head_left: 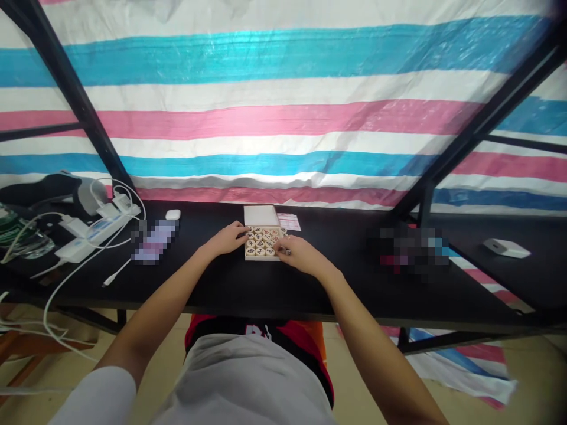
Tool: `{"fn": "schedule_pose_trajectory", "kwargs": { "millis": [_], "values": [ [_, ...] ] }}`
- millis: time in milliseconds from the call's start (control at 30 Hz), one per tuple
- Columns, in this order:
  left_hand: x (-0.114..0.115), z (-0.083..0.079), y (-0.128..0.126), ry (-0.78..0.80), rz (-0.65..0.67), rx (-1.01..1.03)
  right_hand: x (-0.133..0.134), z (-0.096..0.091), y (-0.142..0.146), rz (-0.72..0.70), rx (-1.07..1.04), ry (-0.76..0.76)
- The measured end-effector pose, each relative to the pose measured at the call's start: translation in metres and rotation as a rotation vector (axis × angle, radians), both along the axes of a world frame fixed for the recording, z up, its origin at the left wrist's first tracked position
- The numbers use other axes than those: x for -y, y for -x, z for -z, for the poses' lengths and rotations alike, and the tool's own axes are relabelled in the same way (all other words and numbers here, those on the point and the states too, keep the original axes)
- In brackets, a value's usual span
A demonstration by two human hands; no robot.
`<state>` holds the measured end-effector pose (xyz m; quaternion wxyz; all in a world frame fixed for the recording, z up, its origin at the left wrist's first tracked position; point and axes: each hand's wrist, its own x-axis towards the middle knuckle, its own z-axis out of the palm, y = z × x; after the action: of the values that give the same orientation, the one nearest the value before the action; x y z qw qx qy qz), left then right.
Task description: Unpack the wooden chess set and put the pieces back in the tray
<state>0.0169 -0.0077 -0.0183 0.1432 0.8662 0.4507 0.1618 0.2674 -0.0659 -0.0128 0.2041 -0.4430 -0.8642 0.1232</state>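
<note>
A shallow box (260, 258) of round, pale xiangqi pieces (260, 243) lies on the black desk in front of me. The pieces sit in rows and bear dark or red characters. The box's white lid (260, 216) is at its far edge. My left hand (229, 238) reaches in from the left, with its fingers and thumb bent against the box's left side. From the right, my right hand (302, 254) has its fingers curled together over the right edge and the nearby pieces. Whatever is between those fingertips is hidden.
Behind the box lies a pink-and-white printed paper (289, 222). To the left are a white earbud case (173, 215), a blurred phone (155, 242) and a power strip (95, 233) with tangled cables. A blurred dark item (411, 251) and a white charger (506, 248) are to the right.
</note>
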Motion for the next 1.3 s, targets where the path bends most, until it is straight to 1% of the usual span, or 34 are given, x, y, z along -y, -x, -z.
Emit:
{"fn": "schedule_pose_trajectory", "kwargs": {
  "millis": [67,133,167,200,267,333,367,433,467,500,567,633,733,800,900,967,1033,1133,1300],
  "values": [
    [0.0,0.0,0.0,0.0,-0.002,0.0,-0.001,-0.006,-0.005,-0.021,-0.018,-0.034],
    [-0.001,0.0,0.0,0.01,-0.007,-0.001,-0.007,-0.017,-0.017,-0.023,-0.092,-0.039],
    [-0.002,0.0,0.0,0.016,-0.009,0.001,-0.012,-0.022,-0.025,0.017,-0.148,-0.037],
    [-0.002,0.0,0.0,0.02,-0.011,0.003,-0.019,-0.026,-0.032,0.092,-0.201,-0.051],
    [-0.002,0.0,0.0,0.024,-0.015,0.009,-0.036,-0.028,-0.044,0.237,-0.241,-0.048],
    [-0.001,-0.002,-0.001,0.027,-0.023,0.009,-0.053,-0.021,-0.049,0.363,-0.196,0.014],
    [0.0,-0.003,-0.001,0.03,-0.028,0.008,-0.061,-0.015,-0.049,0.396,-0.13,0.051],
    [0.001,-0.004,-0.001,0.035,-0.028,0.007,-0.072,-0.001,-0.046,0.432,-0.039,0.117],
    [0.001,-0.004,-0.001,0.034,-0.023,0.007,-0.076,0.007,-0.045,0.445,-0.023,0.128],
    [0.001,-0.004,0.0,0.031,-0.017,0.007,-0.079,0.013,-0.044,0.468,-0.02,0.106],
    [0.001,-0.003,0.001,0.021,-0.004,0.008,-0.081,0.023,-0.047,0.512,-0.044,0.025],
    [0.0,-0.002,0.002,0.015,-0.002,0.009,-0.08,0.028,-0.055,0.557,-0.106,-0.013],
    [-0.001,-0.001,0.002,0.018,-0.005,0.006,-0.076,0.03,-0.068,0.621,-0.226,0.057],
    [-0.001,-0.001,0.001,0.023,-0.008,0.0,-0.073,0.029,-0.073,0.591,-0.27,0.122],
    [0.0,-0.003,0.0,0.023,-0.022,-0.012,-0.069,0.026,-0.072,0.431,-0.249,0.222],
    [0.001,-0.004,-0.001,0.027,-0.027,-0.011,-0.067,0.025,-0.069,0.374,-0.211,0.257],
    [0.002,-0.006,-0.001,0.034,-0.026,-0.006,-0.067,0.025,-0.066,0.386,-0.184,0.236],
    [0.003,-0.006,-0.001,0.035,-0.027,-0.001,-0.068,0.027,-0.062,0.427,-0.161,0.164],
    [0.003,-0.007,-0.001,0.031,-0.027,-0.009,-0.069,0.027,-0.054,0.39,-0.136,0.109]
  ]
}}
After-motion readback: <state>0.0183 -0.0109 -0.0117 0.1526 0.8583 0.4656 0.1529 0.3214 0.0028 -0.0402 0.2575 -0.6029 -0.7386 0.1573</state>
